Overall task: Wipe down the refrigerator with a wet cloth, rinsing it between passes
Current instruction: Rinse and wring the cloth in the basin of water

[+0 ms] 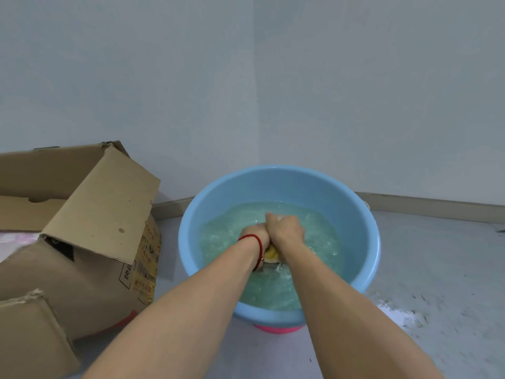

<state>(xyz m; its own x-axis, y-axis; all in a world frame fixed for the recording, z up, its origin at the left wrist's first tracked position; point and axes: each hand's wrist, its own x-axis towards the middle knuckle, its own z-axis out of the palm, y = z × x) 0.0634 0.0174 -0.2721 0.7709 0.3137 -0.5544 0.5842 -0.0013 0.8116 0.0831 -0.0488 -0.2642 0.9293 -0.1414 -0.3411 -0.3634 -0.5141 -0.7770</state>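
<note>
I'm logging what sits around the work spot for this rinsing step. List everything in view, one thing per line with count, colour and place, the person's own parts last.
basin: one, light blue, on the floor in the room corner, centre of view
water: pale greenish, churned, filling the basin's lower part
pink thing: one, just an edge under the basin's near side; cannot tell what
cloth: one, yellow, mostly hidden between the hands over the water
cardboard box: one, brown, flaps open, left of the basin
floor: grey, white smear right of the basin
walls: pale grey-blue, beige skirting
red cord: one, on the left wrist
left hand: grips the cloth
right hand: grips the cloth
</note>
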